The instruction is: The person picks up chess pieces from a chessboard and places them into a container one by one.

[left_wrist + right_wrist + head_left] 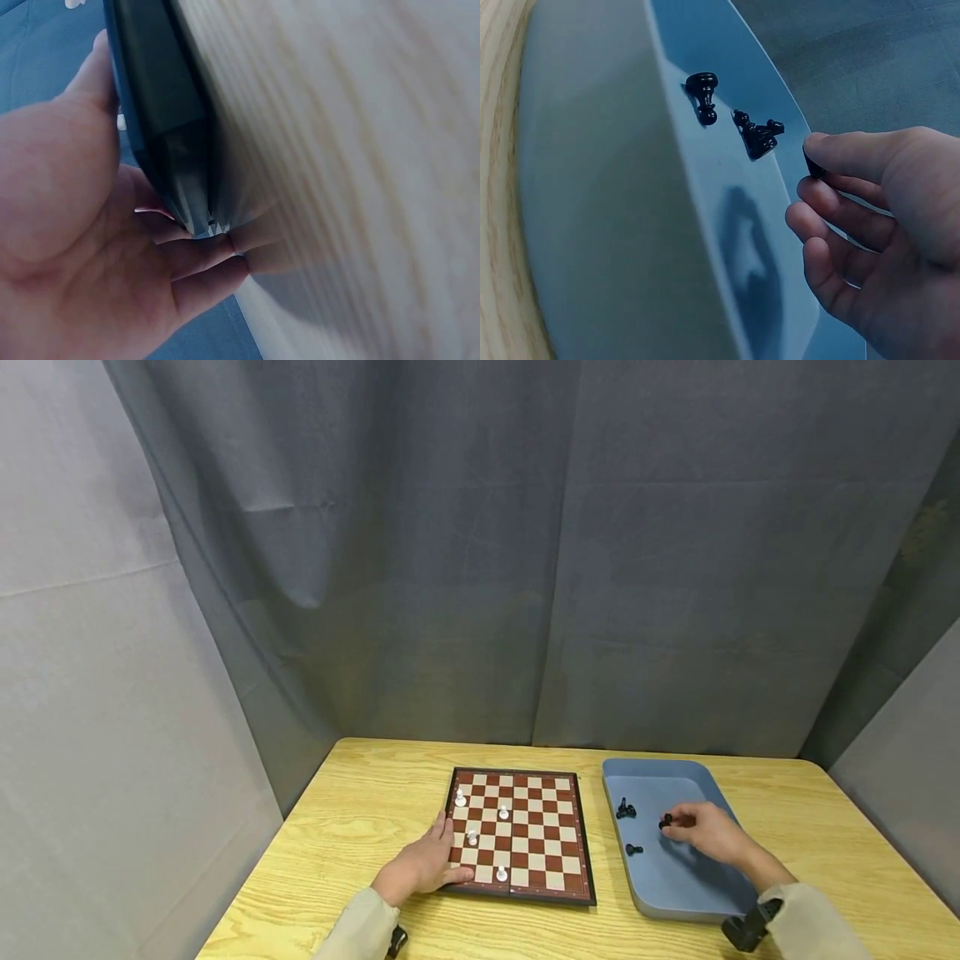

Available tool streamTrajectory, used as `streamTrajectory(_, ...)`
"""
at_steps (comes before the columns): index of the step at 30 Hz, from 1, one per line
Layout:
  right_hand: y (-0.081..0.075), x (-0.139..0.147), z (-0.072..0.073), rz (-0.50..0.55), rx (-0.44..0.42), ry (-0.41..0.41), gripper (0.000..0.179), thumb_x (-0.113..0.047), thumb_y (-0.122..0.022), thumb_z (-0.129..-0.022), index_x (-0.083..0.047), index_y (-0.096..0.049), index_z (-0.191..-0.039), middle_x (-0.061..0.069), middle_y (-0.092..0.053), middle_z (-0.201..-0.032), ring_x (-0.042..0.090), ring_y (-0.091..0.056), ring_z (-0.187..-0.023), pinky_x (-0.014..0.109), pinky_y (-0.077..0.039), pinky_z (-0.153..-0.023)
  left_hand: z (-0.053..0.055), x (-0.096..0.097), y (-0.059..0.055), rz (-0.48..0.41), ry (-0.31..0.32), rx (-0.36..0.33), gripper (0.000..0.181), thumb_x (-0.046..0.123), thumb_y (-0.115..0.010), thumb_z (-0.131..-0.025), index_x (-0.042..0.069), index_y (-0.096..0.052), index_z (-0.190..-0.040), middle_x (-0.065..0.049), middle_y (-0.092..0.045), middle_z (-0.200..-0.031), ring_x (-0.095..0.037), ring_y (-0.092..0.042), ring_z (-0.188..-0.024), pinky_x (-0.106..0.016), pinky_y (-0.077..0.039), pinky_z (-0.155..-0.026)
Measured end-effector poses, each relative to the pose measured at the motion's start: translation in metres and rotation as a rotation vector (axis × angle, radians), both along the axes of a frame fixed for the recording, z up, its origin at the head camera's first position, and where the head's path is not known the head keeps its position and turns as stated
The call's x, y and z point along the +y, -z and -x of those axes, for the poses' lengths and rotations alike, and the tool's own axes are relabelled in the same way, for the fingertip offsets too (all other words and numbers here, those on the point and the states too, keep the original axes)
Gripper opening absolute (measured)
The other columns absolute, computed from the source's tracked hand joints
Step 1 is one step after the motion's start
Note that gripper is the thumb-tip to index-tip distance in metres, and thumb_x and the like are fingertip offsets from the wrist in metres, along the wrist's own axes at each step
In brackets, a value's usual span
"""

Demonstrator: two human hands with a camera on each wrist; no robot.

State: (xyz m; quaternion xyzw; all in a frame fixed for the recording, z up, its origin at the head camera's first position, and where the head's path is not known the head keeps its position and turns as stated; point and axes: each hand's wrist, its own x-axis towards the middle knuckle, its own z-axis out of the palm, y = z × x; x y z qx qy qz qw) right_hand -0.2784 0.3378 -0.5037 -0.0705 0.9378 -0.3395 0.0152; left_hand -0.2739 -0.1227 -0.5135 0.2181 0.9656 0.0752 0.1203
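Note:
A chessboard (536,827) with brown and cream squares lies on the table, several white chess pieces standing on its left half, one of them a white piece (502,873) by the near edge. My left hand (426,860) rests at the board's near left corner, fingers along the left side and thumb over the near edge. Above the blue tray (675,902), my right hand (705,832) pinches a black chess piece (814,162) between thumb and fingers, which hide most of it. In the tray lie a black pawn (703,97) and a small cluster of black pieces (757,135).
The wooden table (322,835) carries the board and, to its right, the tray with its raised walls. A grey curtain (450,568) hangs behind the table's far edge. Pale cloth panels (112,693) stand at both sides.

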Motion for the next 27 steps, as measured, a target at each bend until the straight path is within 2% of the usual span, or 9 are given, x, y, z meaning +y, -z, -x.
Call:
streamTrajectory(7, 0.004, 0.001, 0.001, -0.020, -0.014, 0.009, 0.015, -0.016, -0.071, -0.085, -0.004, -0.069, -0.095, 0.002, -0.065, -0.088, 0.015, -0.057, -0.076, 0.033, -0.047, -0.060, 0.000, 0.000, 0.003, 0.002, 0.001, 0.003, 0.096, 0.063, -0.049, -0.086, -0.008, -0.023, -0.146, -0.026, -0.011, -0.153, -0.035, -0.026, -0.137, -0.043, -0.040, -0.101)
streamTrajectory(12, 0.004, 0.000, -0.001, 0.002, -0.013, 0.005, 0.024, -0.017, -0.069, -0.087, 0.000, -0.068, -0.104, 0.003, -0.066, -0.091, 0.017, -0.060, -0.079, 0.032, -0.049, -0.061, 0.000, 0.000, 0.003, 0.008, 0.000, -0.001, 0.097, 0.064, -0.048, -0.086, -0.007, -0.023, -0.147, -0.025, -0.011, -0.154, -0.035, -0.026, -0.137, -0.043, -0.041, -0.099)
streamTrajectory(21, -0.003, -0.006, -0.004, 0.012, -0.017, 0.014, 0.032, -0.021, -0.067, -0.089, 0.002, -0.066, -0.111, 0.004, -0.066, -0.094, 0.017, -0.061, -0.081, 0.032, -0.050, -0.063, 0.001, 0.000, 0.004, 0.016, 0.000, 0.003, 0.098, 0.065, -0.048, -0.086, -0.007, -0.022, -0.147, -0.025, -0.010, -0.154, -0.034, -0.026, -0.137, -0.042, -0.042, -0.099)
streamTrajectory(27, -0.010, -0.017, -0.004, 0.043, 0.005, -0.015, 0.039, -0.032, -0.067, -0.088, -0.001, -0.066, -0.111, 0.001, -0.066, -0.096, 0.017, -0.061, -0.085, 0.032, -0.050, -0.067, 0.001, -0.001, 0.003, 0.004, 0.001, 0.005, 0.098, 0.065, -0.047, -0.085, -0.007, -0.021, -0.147, -0.025, -0.009, -0.154, -0.034, -0.025, -0.138, -0.042, -0.041, -0.099)
